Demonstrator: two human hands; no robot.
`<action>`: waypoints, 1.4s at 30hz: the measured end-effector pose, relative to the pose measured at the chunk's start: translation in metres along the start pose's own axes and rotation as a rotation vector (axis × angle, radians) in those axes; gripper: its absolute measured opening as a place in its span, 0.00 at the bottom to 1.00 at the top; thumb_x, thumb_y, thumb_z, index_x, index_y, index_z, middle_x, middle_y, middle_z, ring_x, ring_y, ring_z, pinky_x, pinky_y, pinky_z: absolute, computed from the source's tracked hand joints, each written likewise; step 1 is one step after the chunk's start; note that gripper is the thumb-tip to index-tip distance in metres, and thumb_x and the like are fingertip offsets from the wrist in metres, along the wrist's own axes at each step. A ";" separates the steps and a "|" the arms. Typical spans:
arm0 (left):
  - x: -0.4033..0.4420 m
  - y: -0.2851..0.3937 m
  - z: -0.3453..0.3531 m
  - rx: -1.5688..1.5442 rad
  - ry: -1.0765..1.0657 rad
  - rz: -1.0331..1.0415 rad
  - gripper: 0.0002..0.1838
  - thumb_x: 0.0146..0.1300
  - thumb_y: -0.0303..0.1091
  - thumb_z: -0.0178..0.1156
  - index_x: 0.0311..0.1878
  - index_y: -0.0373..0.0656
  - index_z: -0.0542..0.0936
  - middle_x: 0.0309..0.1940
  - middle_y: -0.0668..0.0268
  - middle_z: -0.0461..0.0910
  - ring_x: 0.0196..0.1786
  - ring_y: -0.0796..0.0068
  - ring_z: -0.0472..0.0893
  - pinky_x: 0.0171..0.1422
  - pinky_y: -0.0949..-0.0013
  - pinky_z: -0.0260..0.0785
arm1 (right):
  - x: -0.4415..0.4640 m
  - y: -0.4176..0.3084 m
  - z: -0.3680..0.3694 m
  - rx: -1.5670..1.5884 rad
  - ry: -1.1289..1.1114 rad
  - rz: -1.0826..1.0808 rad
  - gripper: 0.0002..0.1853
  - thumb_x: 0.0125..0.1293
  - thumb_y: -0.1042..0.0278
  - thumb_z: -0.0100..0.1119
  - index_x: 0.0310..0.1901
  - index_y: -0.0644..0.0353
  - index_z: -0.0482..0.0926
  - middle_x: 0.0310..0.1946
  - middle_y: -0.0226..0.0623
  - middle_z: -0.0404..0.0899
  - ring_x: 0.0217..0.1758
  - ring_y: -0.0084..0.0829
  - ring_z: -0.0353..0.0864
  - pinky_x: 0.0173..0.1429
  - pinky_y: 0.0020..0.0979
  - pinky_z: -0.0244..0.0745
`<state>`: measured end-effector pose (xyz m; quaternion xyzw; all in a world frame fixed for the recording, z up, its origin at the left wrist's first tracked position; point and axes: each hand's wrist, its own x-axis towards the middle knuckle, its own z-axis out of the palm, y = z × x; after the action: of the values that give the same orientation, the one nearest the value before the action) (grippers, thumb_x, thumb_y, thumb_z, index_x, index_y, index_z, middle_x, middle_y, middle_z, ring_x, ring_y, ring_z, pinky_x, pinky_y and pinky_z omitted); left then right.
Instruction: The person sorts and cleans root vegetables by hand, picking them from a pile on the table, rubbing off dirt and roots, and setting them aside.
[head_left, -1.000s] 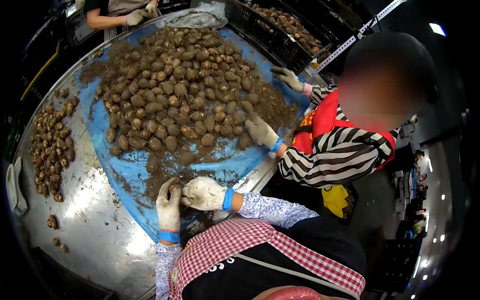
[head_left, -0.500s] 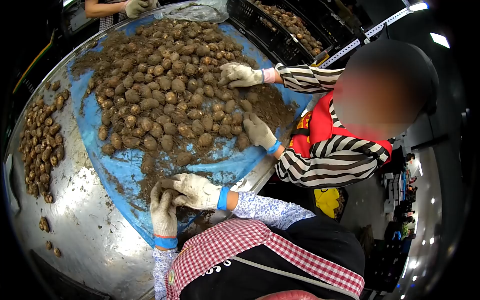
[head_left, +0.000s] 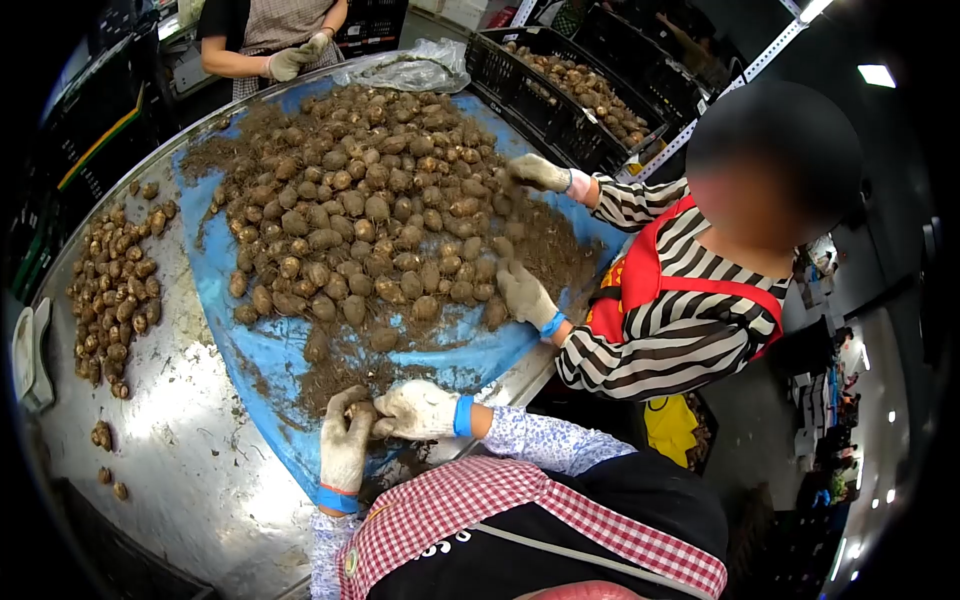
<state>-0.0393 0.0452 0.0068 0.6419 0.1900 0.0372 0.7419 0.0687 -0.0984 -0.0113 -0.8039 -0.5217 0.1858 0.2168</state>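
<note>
My left hand [head_left: 346, 440], in a soiled white glove, has its fingers wrapped round a brown root vegetable [head_left: 362, 409] at the near edge of the blue sheet [head_left: 262, 385]. My right hand [head_left: 420, 410], gloved too, is closed with its fingertips against the same root, from the right. Soil and loose root hairs lie under and beyond both hands. Farther off on the sheet rises a big pile of hairy brown roots [head_left: 350, 210].
Cleaner roots [head_left: 115, 300] lie on the metal table [head_left: 180, 450] at left. A co-worker in stripes [head_left: 660, 330] reaches over the pile from the right; another person [head_left: 285, 40] stands at the far side. A black crate [head_left: 560, 90] of roots stands at the back, beside clear plastic [head_left: 420, 68].
The view has shifted. The co-worker's upper hand, on the pile half a second ago, has drawn back toward the pile's right edge. My hands remain together at the root.
</note>
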 end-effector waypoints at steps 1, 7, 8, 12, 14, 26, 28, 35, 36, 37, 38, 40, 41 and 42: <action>0.001 -0.001 -0.001 -0.036 -0.040 -0.046 0.16 0.69 0.29 0.52 0.58 0.34 0.72 0.40 0.63 0.79 0.40 0.77 0.79 0.45 0.75 0.73 | -0.003 -0.002 -0.001 0.026 0.011 -0.059 0.19 0.67 0.50 0.51 0.31 0.60 0.76 0.22 0.48 0.77 0.27 0.50 0.78 0.31 0.46 0.73; 0.008 -0.015 0.003 0.147 0.053 0.060 0.13 0.69 0.35 0.55 0.50 0.36 0.77 0.32 0.67 0.79 0.28 0.83 0.74 0.30 0.78 0.67 | -0.010 -0.005 -0.003 0.048 0.195 -0.141 0.18 0.67 0.54 0.51 0.23 0.56 0.73 0.18 0.45 0.74 0.23 0.48 0.77 0.28 0.44 0.73; 0.007 -0.008 0.004 0.036 0.057 -0.005 0.14 0.70 0.37 0.55 0.49 0.36 0.77 0.31 0.67 0.79 0.26 0.83 0.73 0.28 0.78 0.65 | -0.009 -0.004 -0.001 0.020 0.233 -0.150 0.18 0.67 0.55 0.51 0.22 0.56 0.72 0.17 0.44 0.73 0.22 0.48 0.76 0.28 0.43 0.73; 0.000 -0.012 -0.004 -0.514 -0.159 0.060 0.18 0.72 0.42 0.51 0.52 0.35 0.75 0.28 0.66 0.76 0.23 0.78 0.71 0.25 0.76 0.62 | -0.001 0.055 0.030 0.543 0.366 0.073 0.10 0.66 0.70 0.47 0.26 0.59 0.71 0.22 0.42 0.71 0.32 0.39 0.78 0.33 0.36 0.77; 0.003 -0.011 0.001 -0.574 -0.097 0.074 0.18 0.73 0.39 0.50 0.55 0.34 0.73 0.30 0.64 0.75 0.26 0.76 0.72 0.29 0.75 0.64 | 0.003 0.049 0.017 0.484 0.406 0.217 0.08 0.67 0.69 0.47 0.32 0.61 0.71 0.24 0.43 0.72 0.33 0.41 0.78 0.36 0.37 0.77; 0.009 -0.040 0.002 -1.002 0.059 -0.142 0.15 0.73 0.36 0.50 0.53 0.35 0.72 0.34 0.59 0.77 0.34 0.68 0.77 0.33 0.70 0.68 | -0.006 0.014 0.007 0.333 0.151 0.249 0.19 0.70 0.54 0.49 0.48 0.65 0.73 0.44 0.54 0.77 0.49 0.51 0.78 0.50 0.41 0.74; 0.016 -0.060 -0.006 -1.173 -0.163 -0.161 0.15 0.74 0.41 0.48 0.49 0.39 0.75 0.34 0.62 0.77 0.34 0.70 0.76 0.32 0.71 0.65 | -0.010 -0.002 -0.014 0.356 0.104 0.333 0.20 0.71 0.56 0.49 0.53 0.64 0.73 0.48 0.51 0.79 0.53 0.46 0.79 0.56 0.37 0.75; 0.016 -0.036 0.007 -1.234 -0.175 -0.104 0.22 0.76 0.43 0.42 0.58 0.32 0.69 0.49 0.46 0.74 0.42 0.59 0.74 0.50 0.57 0.70 | -0.013 0.016 -0.005 0.727 0.361 0.284 0.07 0.67 0.71 0.57 0.32 0.61 0.72 0.27 0.32 0.72 0.31 0.25 0.71 0.37 0.27 0.71; 0.018 -0.037 0.007 -1.379 -0.266 -0.089 0.22 0.77 0.41 0.40 0.60 0.30 0.66 0.51 0.43 0.72 0.44 0.54 0.76 0.50 0.55 0.73 | -0.007 0.014 -0.011 0.574 0.388 0.231 0.08 0.67 0.75 0.55 0.29 0.60 0.70 0.24 0.32 0.68 0.27 0.27 0.68 0.34 0.27 0.69; 0.015 -0.037 0.006 -1.381 -0.281 -0.089 0.22 0.77 0.39 0.38 0.61 0.29 0.65 0.52 0.43 0.72 0.47 0.51 0.77 0.53 0.53 0.74 | -0.012 0.008 -0.024 0.328 0.308 0.318 0.06 0.67 0.72 0.55 0.33 0.62 0.73 0.31 0.38 0.74 0.35 0.34 0.74 0.41 0.30 0.73; 0.014 -0.032 0.008 -1.384 -0.306 -0.089 0.22 0.77 0.38 0.37 0.63 0.28 0.64 0.53 0.42 0.71 0.51 0.47 0.77 0.55 0.51 0.76 | -0.015 -0.001 -0.036 0.075 0.233 0.403 0.07 0.67 0.69 0.55 0.36 0.64 0.76 0.39 0.43 0.80 0.44 0.40 0.81 0.48 0.32 0.76; 0.010 -0.028 0.010 -1.397 -0.341 -0.092 0.22 0.77 0.36 0.36 0.65 0.29 0.62 0.54 0.41 0.70 0.56 0.43 0.75 0.60 0.49 0.75 | -0.022 0.008 -0.027 0.189 0.371 0.365 0.09 0.67 0.67 0.54 0.44 0.63 0.77 0.44 0.46 0.79 0.47 0.44 0.80 0.50 0.35 0.76; 0.008 -0.027 0.011 -1.403 -0.354 -0.096 0.22 0.77 0.36 0.36 0.66 0.29 0.60 0.55 0.40 0.70 0.58 0.41 0.74 0.62 0.48 0.74 | -0.024 0.010 -0.024 0.249 0.438 0.345 0.12 0.68 0.66 0.54 0.47 0.63 0.77 0.47 0.47 0.79 0.49 0.45 0.79 0.52 0.37 0.75; 0.007 -0.026 0.012 -1.371 -0.334 -0.095 0.22 0.77 0.35 0.36 0.67 0.29 0.60 0.56 0.40 0.69 0.59 0.42 0.74 0.63 0.49 0.74 | -0.025 0.012 -0.026 0.181 0.444 0.265 0.14 0.67 0.66 0.54 0.52 0.63 0.76 0.50 0.47 0.78 0.52 0.45 0.79 0.54 0.37 0.75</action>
<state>-0.0340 0.0313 -0.0183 0.0180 0.0351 0.0172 0.9991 0.0819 -0.1295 0.0055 -0.8635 -0.3331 0.0776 0.3707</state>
